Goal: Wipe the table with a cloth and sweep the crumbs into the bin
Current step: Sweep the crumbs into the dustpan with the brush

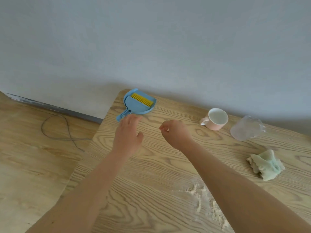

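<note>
While the left hand reaches forward with its fingers spread and straight, holding nothing, the blue dustpan lies flat at the far left corner of the wooden table, close to the wall. Its long axis runs on a diagonal: the handle points toward the near left and the wide mouth faces the far right, toward the wall. A brush with yellow bristles is nested inside the pan along the same line, bristles at the mouth end. The left fingertips are just beside the handle's end; I cannot tell whether they touch it.

The right hand hovers over the table to the right of the left hand, its fingers loosely curled downward, with nothing visible in them.

A crumpled pale green cloth lies near the right edge, well apart from both hands. A patch of pale crumbs is scattered on the near part of the table, and the right forearm covers part of it. The table is cut off at the bottom and right of the view.

A pink mug and a clear plastic cup stand near the wall; the cup is blurred, so any markings on it cannot be read. A grey cable loops on the floor at left.
</note>
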`<state>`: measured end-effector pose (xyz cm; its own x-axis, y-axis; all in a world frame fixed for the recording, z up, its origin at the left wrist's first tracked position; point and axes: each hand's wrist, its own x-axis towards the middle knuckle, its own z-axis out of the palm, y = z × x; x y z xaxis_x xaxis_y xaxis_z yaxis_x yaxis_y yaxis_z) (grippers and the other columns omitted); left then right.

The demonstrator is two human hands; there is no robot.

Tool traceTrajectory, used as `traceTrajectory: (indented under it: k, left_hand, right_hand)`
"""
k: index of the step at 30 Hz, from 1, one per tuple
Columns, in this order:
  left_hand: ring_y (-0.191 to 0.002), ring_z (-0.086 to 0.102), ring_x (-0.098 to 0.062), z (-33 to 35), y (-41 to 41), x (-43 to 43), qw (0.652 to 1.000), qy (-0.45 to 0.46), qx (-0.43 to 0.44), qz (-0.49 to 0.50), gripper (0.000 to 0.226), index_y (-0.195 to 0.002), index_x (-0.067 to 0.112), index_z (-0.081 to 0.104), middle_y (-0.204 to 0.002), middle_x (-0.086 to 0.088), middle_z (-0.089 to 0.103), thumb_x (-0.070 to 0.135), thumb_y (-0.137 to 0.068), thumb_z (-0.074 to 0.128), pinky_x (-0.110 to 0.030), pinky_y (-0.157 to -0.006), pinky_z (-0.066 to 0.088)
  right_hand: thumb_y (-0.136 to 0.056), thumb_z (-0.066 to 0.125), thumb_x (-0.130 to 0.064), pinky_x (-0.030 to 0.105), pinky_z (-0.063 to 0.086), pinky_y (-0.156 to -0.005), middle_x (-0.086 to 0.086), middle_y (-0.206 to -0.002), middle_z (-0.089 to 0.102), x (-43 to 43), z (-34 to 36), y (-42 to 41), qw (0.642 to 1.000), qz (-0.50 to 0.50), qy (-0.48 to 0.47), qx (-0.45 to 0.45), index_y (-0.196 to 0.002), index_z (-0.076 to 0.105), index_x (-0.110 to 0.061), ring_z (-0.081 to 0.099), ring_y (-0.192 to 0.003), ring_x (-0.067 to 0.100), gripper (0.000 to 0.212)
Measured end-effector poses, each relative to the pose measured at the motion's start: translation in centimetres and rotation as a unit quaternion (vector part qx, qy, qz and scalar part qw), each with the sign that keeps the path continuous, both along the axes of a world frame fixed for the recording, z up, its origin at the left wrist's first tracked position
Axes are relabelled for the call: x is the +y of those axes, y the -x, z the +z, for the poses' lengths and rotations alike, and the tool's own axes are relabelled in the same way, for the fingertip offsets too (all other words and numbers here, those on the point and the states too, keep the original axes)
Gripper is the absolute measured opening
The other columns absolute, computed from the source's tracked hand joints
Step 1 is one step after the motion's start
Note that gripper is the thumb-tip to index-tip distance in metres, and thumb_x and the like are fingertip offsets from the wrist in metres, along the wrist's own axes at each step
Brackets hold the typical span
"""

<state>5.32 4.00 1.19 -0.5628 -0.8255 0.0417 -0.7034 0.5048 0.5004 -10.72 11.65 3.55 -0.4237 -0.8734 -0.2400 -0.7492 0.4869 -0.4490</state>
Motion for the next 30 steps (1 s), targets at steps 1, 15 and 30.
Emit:
traceTrajectory:
  k: [1,15,30]
  left_hand:
    - [-0.132,0.03,-0.022,-0.3,-0.4,-1.2,1.0,0.008,-0.008,0.011,0.058,-0.137,0.02,0.039,-0.143,-0.002,0.035,0.016,-0.083,0.059,-0.036,-0.104,0.032]
    - [-0.122,0.039,-0.034,-4.3,0.9,-9.9,0.989,-0.118,-0.075,0.04,0.068,-0.14,0.003,0.027,-0.132,-0.019,0.041,0.024,-0.084,0.059,-0.044,-0.096,0.037]
    - [-0.078,0.056,-0.023,-3.3,1.0,-4.5,0.991,-0.086,0.098,0.004,0.046,-0.127,0.011,0.035,-0.116,-0.007,0.055,0.013,-0.086,0.057,-0.031,-0.057,0.037]
  right_hand:
    - [-0.088,0.045,-0.021,0.03,0.051,-0.073,-0.005,-0.102,0.067,-0.8,0.0,-0.4,1.0,0.001,-0.001,0.001,-0.103,0.068,-0.029,0.061,-0.091,0.019,0.029]
    - [-0.087,0.048,-0.021,0.029,0.051,-0.075,-0.008,-0.098,0.069,-3.6,-0.5,-0.6,0.997,-0.076,-0.023,-0.011,-0.098,0.07,-0.029,0.061,-0.089,0.017,0.026]
    - [-0.089,0.047,-0.019,0.031,0.052,-0.077,-0.006,-0.101,0.068,-0.1,1.3,-1.6,0.994,-0.111,0.017,-0.005,-0.109,0.066,-0.028,0.061,-0.089,0.015,0.03]
